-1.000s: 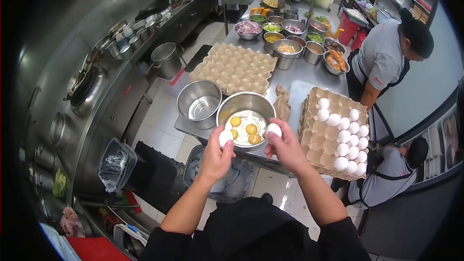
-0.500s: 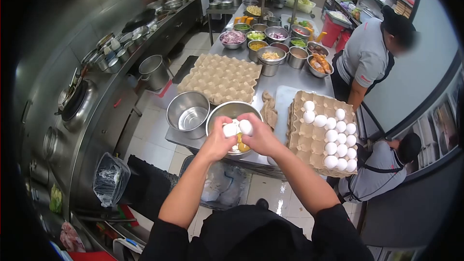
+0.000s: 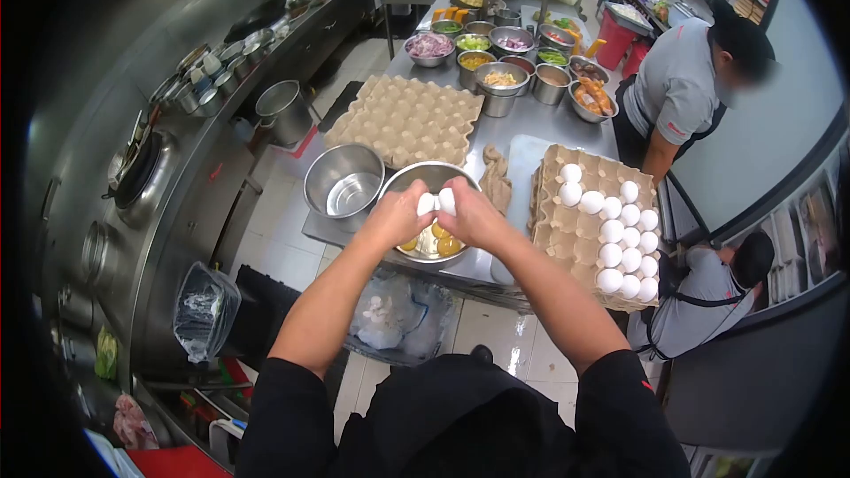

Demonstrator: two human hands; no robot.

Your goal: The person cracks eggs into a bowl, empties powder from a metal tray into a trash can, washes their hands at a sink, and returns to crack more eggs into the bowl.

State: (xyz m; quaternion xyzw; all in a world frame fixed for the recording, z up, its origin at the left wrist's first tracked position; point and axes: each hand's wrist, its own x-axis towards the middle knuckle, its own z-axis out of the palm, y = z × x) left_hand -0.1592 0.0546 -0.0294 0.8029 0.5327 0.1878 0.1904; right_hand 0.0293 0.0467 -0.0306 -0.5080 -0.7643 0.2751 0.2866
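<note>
Seen from above in a kitchen, a person in black sleeves holds both bare hands over a steel mixing bowl [image 3: 432, 173] on a metal bench [image 3: 540, 130]; the left hand [image 3: 397, 216] has its fingers curled around one white egg [image 3: 427, 204], pinching it; the right hand [image 3: 474, 215] pinches another white egg [image 3: 447, 202] in the same way; the two eggs are side by side, and whether their shells touch or are cracked is too small to tell.

Inside the bowl, below the hands, several yellow yolks [image 3: 449, 246] lie in clear liquid; a second steel bowl [image 3: 344, 181] stands just beside it, on the left.

Behind the bowls is a cardboard egg tray [image 3: 404, 120] with bare cups; to the right, a crumpled brown cloth [image 3: 495, 179] lies near a white board [image 3: 524, 159]; beyond that, a stack of egg trays [image 3: 575, 243] carries white whole eggs [image 3: 611, 231], mostly along its right side.

Farther back, metal bowls of chopped food [image 3: 429, 47] crowd the bench; a plastic-lined bin [image 3: 403, 314] sits below its front edge; two people in grey shirts, one standing [image 3: 677, 80] and one lower down [image 3: 704, 296], are at the right.
</note>
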